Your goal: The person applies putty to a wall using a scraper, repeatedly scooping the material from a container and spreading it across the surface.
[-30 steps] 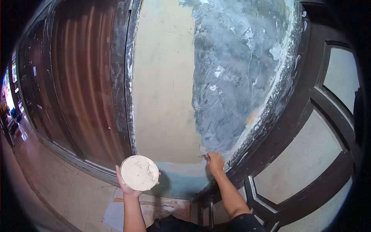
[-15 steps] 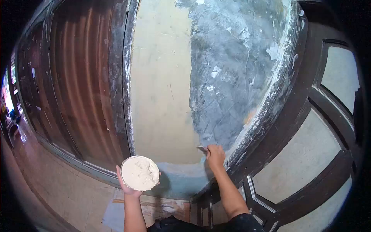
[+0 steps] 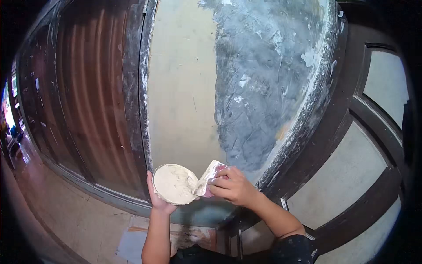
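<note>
A round tub of cream-coloured putty (image 3: 172,182) rests in my left hand (image 3: 159,198), whose fingers wrap its side and underside. My right hand (image 3: 235,187) grips a putty scraper (image 3: 208,178) with a broad blade smeared with cream putty; a reddish part shows by my fingers. The blade's lower edge meets the tub's right rim. Behind both hands stands the wall panel, with a smooth cream putty coat (image 3: 184,88) on its left side and a rough grey-blue surface (image 3: 255,92) on its right.
Brown wooden panelling (image 3: 92,97) is to the left. A dark door with pale panels (image 3: 347,176) stands close on my right. Below, a pale sheet (image 3: 132,246) lies on the tiled floor (image 3: 79,215) near the wall's base.
My right hand has left the wall's lower part and come left to the tub, turning the scraper so its broad face shows. My left hand has raised the tub slightly and tilted it.
</note>
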`<state>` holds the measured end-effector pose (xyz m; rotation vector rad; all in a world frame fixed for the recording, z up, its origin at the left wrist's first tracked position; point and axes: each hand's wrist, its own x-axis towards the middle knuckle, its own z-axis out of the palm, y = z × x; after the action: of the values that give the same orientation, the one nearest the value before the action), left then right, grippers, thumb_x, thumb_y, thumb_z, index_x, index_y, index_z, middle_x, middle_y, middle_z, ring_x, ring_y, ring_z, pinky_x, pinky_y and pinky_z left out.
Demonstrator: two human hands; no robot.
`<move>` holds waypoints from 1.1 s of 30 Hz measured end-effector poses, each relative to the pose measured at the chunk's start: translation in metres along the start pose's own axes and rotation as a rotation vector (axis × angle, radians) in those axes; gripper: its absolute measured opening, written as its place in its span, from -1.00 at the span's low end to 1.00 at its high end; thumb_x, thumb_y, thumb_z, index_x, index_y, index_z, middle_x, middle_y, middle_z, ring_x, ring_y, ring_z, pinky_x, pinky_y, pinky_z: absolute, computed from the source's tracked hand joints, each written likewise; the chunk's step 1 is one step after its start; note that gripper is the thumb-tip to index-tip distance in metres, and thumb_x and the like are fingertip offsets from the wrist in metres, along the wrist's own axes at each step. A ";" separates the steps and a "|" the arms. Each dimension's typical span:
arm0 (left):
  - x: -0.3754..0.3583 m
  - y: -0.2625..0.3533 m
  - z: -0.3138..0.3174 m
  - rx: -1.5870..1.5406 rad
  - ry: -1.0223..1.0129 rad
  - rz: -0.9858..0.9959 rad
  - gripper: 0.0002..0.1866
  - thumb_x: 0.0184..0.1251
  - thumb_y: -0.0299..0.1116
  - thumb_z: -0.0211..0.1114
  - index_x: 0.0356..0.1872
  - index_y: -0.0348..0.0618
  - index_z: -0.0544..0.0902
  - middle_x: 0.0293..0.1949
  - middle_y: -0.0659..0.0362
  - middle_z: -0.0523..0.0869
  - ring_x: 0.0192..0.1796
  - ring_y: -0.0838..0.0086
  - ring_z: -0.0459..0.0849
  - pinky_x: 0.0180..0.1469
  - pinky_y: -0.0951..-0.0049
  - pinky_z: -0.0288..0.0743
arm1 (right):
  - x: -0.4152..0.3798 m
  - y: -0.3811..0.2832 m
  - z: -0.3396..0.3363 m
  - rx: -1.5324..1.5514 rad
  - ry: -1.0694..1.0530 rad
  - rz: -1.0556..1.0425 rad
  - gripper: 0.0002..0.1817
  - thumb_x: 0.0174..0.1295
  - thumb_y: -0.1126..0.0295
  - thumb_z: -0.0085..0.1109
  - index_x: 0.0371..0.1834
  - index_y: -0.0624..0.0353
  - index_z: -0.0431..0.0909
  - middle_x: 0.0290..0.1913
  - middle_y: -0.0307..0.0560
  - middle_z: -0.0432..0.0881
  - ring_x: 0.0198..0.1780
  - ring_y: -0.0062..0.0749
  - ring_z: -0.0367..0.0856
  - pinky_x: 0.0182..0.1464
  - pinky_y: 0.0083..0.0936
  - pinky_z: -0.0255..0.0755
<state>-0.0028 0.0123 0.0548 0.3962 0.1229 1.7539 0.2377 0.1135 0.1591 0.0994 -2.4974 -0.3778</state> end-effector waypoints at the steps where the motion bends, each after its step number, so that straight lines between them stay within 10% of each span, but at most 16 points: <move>1: 0.002 -0.001 0.001 0.000 -0.001 -0.001 0.00 0.49 0.61 -0.11 0.45 -0.15 0.57 0.37 -0.12 0.68 0.32 -0.16 0.70 0.32 -0.40 0.60 | 0.001 -0.002 -0.001 0.004 -0.010 0.000 -0.73 0.19 0.29 0.38 -0.03 0.01 0.74 0.01 -0.32 0.75 0.13 -0.21 0.67 0.04 -0.20 0.49; 3: 0.004 -0.002 0.000 0.027 0.053 0.046 -0.02 0.52 0.58 -0.10 0.41 -0.19 0.61 0.33 -0.09 0.72 0.32 -0.06 0.72 0.39 -0.17 0.61 | 0.001 -0.005 -0.001 0.010 -0.001 -0.011 -0.71 0.20 0.30 0.33 0.00 0.01 0.72 0.02 -0.29 0.73 0.13 -0.20 0.65 0.07 -0.19 0.47; 29: 0.000 -0.030 -0.031 0.017 0.084 0.020 0.00 0.52 0.57 -0.13 0.51 -0.16 0.52 0.43 -0.09 0.64 0.42 -0.05 0.65 0.46 -0.17 0.55 | -0.013 -0.016 0.016 -0.073 0.223 0.270 -0.65 -0.04 0.49 0.41 -0.11 -0.01 0.81 -0.18 -0.32 0.78 -0.10 -0.24 0.70 -0.11 -0.26 0.55; 33: -0.020 -0.023 -0.050 -0.047 -0.057 -0.099 0.07 0.43 0.65 -0.10 0.58 -0.13 0.43 0.51 -0.18 0.53 0.44 -0.33 0.57 0.35 -0.61 0.47 | -0.039 0.018 0.015 -0.153 0.334 0.481 -0.75 0.07 0.52 0.40 -0.16 0.02 0.80 -0.23 -0.26 0.78 -0.19 -0.16 0.68 -0.15 -0.22 0.57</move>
<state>0.0053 0.0051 -0.0028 0.3988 0.0598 1.6442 0.2613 0.1401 0.1311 -0.4557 -2.0679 -0.3153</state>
